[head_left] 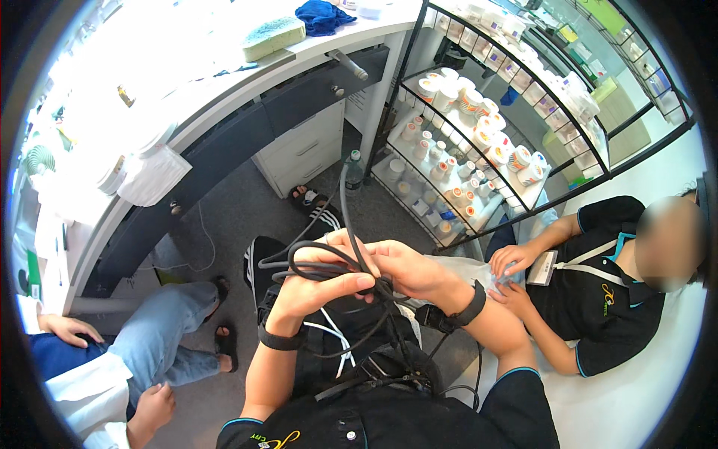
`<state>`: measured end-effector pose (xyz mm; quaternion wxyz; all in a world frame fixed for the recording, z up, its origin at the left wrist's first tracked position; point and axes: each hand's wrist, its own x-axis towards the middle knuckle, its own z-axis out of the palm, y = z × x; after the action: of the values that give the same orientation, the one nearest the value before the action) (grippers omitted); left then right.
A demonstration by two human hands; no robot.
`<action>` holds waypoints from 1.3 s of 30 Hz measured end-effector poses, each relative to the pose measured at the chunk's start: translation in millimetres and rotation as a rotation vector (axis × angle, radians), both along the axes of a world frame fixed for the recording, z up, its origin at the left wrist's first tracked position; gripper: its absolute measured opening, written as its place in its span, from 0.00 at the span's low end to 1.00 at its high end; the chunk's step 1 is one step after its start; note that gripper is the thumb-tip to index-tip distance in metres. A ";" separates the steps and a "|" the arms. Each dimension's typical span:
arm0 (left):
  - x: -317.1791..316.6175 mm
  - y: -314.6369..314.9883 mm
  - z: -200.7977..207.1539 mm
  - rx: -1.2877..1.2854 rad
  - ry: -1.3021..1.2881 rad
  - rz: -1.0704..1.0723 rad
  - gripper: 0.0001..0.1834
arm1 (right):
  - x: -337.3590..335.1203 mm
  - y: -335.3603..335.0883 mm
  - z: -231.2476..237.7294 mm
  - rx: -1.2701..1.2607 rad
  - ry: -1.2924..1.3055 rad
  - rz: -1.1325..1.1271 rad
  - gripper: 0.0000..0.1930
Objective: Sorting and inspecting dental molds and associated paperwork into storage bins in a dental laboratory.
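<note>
A dark grey cable (314,253) lies in loose loops between my hands, above my lap. My left hand (318,288) is closed round the coil, thumb pressed along it. Close against it, my right hand (407,268) pinches the cable where the loops come together. One stretch of cable arches up past my fingers toward the floor side, and other strands hang down over my lap. Black straps circle both my wrists. A thin white cord (334,340) drapes below my left hand. The fingertips are partly hidden by the loops.
A white desk with dark drawers (325,86) curves along the left, carrying a pale green sponge (274,38) and blue cloth (323,17). A black wire rack (479,142) holds several white bottles. A plastic bottle (354,168) stands on the floor. People sit at both sides.
</note>
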<state>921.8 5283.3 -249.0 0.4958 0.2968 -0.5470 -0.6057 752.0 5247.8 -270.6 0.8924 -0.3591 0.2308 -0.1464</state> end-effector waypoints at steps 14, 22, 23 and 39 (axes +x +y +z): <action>-17.2 15.7 -3.4 0.068 -0.027 0.425 0.04 | -6.7 33.9 29.7 -1.371 0.407 -0.690 0.05; -24.1 29.5 31.8 -0.543 -0.696 0.446 0.09 | -13.5 38.4 20.1 -1.975 0.539 -0.808 0.08; -25.9 32.8 45.0 -0.702 -0.900 0.412 0.09 | -15.8 38.2 19.4 -1.973 0.551 -0.805 0.08; -28.8 8.0 -26.4 -0.175 -0.673 0.415 0.06 | -8.2 40.7 -5.7 -1.973 0.745 -0.785 0.15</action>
<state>893.0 5291.2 -275.4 0.4242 0.5393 -0.6568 -0.3129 743.8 5288.5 -276.3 -0.0146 -0.8320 0.3631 -0.4192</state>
